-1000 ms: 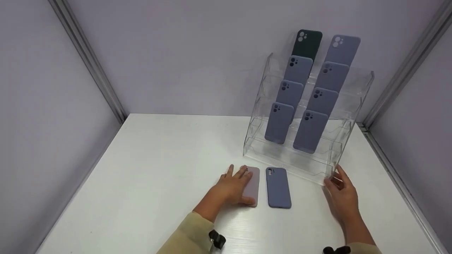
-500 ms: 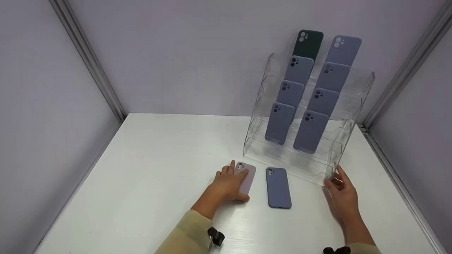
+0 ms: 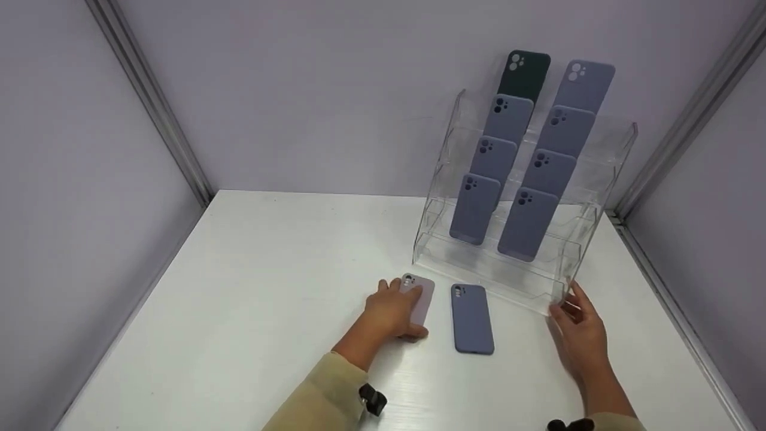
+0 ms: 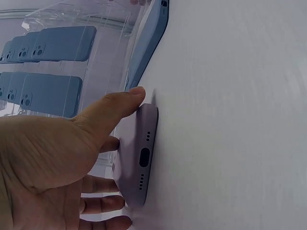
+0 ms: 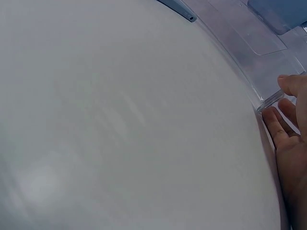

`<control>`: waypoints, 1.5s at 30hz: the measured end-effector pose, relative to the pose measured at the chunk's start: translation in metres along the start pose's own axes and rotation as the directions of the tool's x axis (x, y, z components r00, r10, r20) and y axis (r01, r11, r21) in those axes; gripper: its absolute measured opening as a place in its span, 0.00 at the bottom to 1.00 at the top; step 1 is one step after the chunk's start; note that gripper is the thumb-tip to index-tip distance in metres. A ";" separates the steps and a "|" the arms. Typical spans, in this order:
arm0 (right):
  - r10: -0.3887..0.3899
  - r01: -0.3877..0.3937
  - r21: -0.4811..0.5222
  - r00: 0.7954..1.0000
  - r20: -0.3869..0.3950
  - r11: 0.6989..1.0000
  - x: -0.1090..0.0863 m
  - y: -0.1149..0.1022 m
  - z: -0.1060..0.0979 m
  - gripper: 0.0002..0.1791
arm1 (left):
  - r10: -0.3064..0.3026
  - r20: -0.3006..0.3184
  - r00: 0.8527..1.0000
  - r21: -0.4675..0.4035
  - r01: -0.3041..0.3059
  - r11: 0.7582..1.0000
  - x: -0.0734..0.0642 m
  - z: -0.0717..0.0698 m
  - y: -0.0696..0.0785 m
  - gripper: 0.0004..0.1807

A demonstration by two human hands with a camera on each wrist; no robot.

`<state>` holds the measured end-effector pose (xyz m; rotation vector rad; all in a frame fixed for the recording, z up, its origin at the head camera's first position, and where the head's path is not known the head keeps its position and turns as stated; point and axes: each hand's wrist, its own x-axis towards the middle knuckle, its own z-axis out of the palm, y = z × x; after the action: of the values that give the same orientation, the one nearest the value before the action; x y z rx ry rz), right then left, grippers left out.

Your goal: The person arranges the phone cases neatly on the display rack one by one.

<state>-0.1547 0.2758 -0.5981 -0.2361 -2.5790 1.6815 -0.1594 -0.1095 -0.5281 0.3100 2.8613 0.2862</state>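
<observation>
My left hand (image 3: 389, 311) lies over a pale pink phone case (image 3: 423, 302) flat on the white table, gripping it across its width. In the left wrist view the thumb (image 4: 129, 98) is at one long edge, with fingers along the other; the port cutout end (image 4: 145, 157) faces the camera. To the right lies a blue-grey phone case (image 3: 473, 320), untouched. My right hand (image 3: 581, 335) pinches the near right corner of a clear acrylic display stand (image 3: 486, 266) between thumb and fingers; some of those fingers are hidden behind the corner.
On the stand's tiers, two columns of phone cases lean back, mostly blue-grey like the front one (image 3: 528, 224). A dark green case (image 3: 525, 75) tops the left column. Pale walls (image 3: 323, 96) enclose the white table (image 3: 257, 287) at the back and sides.
The pink case has slid slightly left and away from me and turned a little, with my left hand on it. My left fingers have drawn in from a wider spread. The right hand stays put.
</observation>
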 end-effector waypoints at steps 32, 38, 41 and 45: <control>0.002 -0.002 0.000 1.000 0.012 1.000 0.001 0.002 -0.002 0.46 | 0.024 -0.276 0.961 -0.304 -0.110 0.946 0.016 -0.010 0.027 0.56; 0.002 -0.002 -0.004 1.000 0.009 1.000 0.000 0.000 -0.003 0.46 | 0.017 -0.395 0.919 -0.324 -0.157 0.933 0.035 -0.012 0.041 0.57; -0.006 0.006 -0.010 1.000 0.005 1.000 0.000 -0.001 -0.003 0.46 | 0.013 -0.446 0.895 -0.313 -0.170 0.934 0.044 -0.014 0.051 0.56; -0.009 0.009 -0.019 1.000 -0.002 1.000 0.001 0.000 -0.001 0.46 | 0.019 -0.505 0.863 -0.294 -0.193 0.936 0.056 -0.014 0.062 0.54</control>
<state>-0.1556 0.2770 -0.5977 -0.2263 -2.5915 1.6540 -0.2047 -0.0391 -0.5140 0.3733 3.2092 1.0022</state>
